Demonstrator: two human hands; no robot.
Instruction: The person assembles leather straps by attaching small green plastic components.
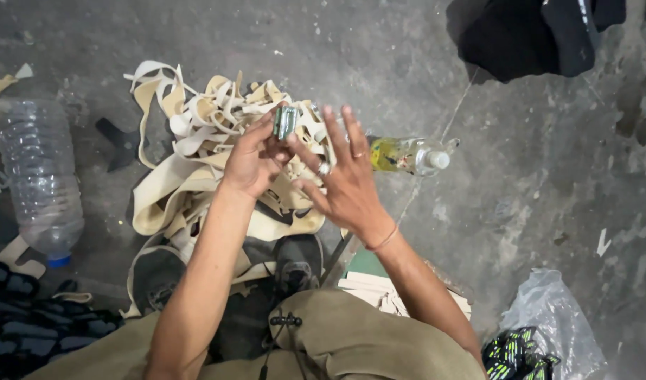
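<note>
My left hand (256,156) is raised above a heap of cream-coloured cut strips (203,127) and pinches a small greenish metal object (286,121) at its fingertips. My right hand (344,176) is beside it with fingers spread, the thumb touching the same small object from below. Rings show on the right hand's fingers and a thin band on its wrist. My knees in olive trousers (351,338) fill the bottom of the view.
A large clear plastic bottle (38,176) lies at the left. A small bottle (407,155) with yellowish contents lies right of the hands. Dark shoe soles (298,260) rest under the strips. A clear plastic bag (548,324) sits bottom right; dark fabric (534,35) lies top right.
</note>
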